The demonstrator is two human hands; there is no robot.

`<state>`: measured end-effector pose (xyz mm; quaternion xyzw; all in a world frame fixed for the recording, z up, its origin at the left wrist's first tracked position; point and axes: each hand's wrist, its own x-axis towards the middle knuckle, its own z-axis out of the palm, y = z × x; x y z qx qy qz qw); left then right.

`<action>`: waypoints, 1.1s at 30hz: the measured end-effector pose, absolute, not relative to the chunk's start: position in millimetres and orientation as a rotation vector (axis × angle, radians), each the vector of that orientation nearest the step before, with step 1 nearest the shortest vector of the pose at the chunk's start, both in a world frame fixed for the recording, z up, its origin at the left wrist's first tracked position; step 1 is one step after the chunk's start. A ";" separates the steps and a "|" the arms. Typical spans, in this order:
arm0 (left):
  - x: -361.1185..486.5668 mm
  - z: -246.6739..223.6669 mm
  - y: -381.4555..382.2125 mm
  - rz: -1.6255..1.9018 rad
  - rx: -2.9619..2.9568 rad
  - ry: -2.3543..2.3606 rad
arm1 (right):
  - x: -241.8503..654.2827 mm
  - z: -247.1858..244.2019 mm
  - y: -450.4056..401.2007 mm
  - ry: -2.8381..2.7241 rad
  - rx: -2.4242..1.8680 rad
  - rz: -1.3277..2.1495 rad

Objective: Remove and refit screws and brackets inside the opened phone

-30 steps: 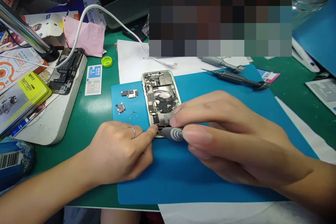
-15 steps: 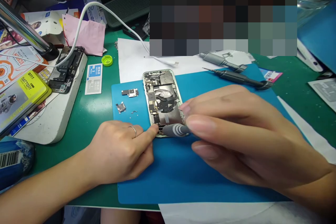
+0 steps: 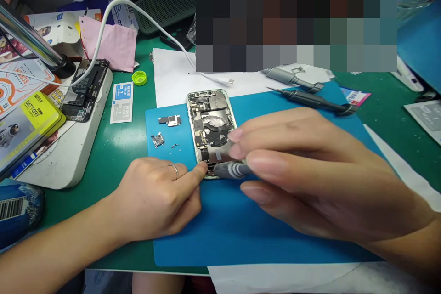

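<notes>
Two hands at one open phone [image 3: 214, 121], face up on the blue mat [image 3: 258, 239], with its far end past the mat edge, over the white paper [image 3: 172, 71]. Left hand [image 3: 151, 197]: index fingertip touches the near left corner of the phone. Other fingers are curled under and the thumb is hidden, so can't tell how closed that hand is or if it has hold of anything. Right hand [image 3: 320, 174]: thumb and fingers bunched nearly closed on the handle of a gray screwdriver [image 3: 227, 170], a pinch rather than a fist. Handle lies low over the near end of the phone; tip is out of sight, can't tell what it touches

Handling, my read: phone is light and stiff in the frame, smooth outside, could skate on the mat if pushed sideways. Exposed boards and flex strips look fragile. Best hold is the outer rim, long sides or corners, fingers off the inside. Screwdriver is light and rigid; the ribbing should give decent grip, so take it round the ribbed part

Left of the phone on the mat: a flat bracket [image 3: 171, 121], a small metal plate [image 3: 158, 140] and some tiny bits [image 3: 175, 146], all light and easy to lose, edges only. Black screwdriver [image 3: 306, 98] lies at the mat's far edge
</notes>
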<state>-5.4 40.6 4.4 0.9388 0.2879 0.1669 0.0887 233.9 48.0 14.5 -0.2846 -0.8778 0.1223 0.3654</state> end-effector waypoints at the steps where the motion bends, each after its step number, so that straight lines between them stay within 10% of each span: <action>1: -5.3 4.7 40.5 0.501 2.792 0.857 | 231.4 14.6 48.0 -2.250 -0.673 0.305; 33: -4.9 8.1 43.1 0.594 2.732 0.834 | 210.8 15.5 45.4 -2.206 -0.565 0.332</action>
